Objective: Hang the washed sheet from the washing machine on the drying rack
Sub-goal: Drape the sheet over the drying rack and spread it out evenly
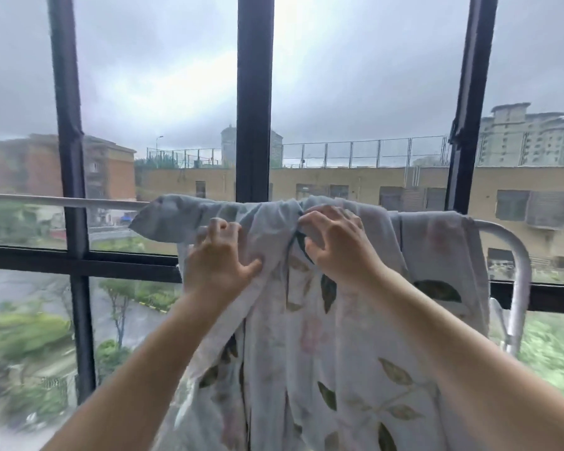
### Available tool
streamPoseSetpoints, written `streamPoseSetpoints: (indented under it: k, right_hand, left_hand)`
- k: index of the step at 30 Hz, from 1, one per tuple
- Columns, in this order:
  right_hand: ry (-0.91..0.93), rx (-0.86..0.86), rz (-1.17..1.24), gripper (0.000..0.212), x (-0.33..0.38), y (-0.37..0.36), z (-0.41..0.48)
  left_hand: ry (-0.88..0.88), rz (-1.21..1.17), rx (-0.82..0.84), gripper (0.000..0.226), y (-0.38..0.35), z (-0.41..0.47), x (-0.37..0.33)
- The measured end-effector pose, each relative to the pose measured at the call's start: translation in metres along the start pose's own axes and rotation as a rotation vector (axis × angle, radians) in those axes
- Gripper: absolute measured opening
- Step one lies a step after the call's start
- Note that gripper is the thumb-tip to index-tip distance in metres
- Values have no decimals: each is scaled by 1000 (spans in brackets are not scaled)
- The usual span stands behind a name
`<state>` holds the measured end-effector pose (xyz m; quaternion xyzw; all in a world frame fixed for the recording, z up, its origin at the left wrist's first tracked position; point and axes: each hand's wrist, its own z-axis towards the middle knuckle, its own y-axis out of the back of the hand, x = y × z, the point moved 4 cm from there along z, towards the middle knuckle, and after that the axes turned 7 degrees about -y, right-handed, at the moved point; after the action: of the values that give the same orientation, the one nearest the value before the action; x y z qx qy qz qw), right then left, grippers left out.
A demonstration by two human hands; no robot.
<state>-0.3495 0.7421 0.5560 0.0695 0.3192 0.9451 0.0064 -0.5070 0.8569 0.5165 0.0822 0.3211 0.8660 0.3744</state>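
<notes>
A pale sheet (310, 346) printed with green leaves and faint pink flowers hangs bunched over the top bar of a white metal drying rack (520, 265). My left hand (217, 262) pinches a fold of the sheet just below the bar, thumb and fingers closed on the cloth. My right hand (337, 242) grips a gathered fold near the bar's middle, fingers curled into the fabric. The sheet's left end sticks out as a loose corner. The washing machine is out of view.
The rack's top bar (62, 200) runs bare to the left; its right end curves down into a leg. Right behind stands a large window with dark frames (254, 102). Buildings and trees lie outside, far below.
</notes>
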Motion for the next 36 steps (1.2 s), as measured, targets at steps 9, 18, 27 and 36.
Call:
streamPoseSetpoints:
  k: [9, 18, 27, 36]
  right_hand:
    - [-196, 108, -128, 50, 30, -38, 73]
    - [-204, 320, -448, 61, 36, -71, 110]
    - [-102, 205, -524, 54, 33, -79, 108]
    - [-73, 149, -517, 50, 31, -76, 102]
  left_hand:
    - [-28, -289, -137, 10, 19, 84, 71]
    - [7, -163, 401, 36, -42, 179, 116]
    - [-612, -15, 388, 89, -21, 119, 110]
    - [-830, -10, -189, 22, -33, 113, 114]
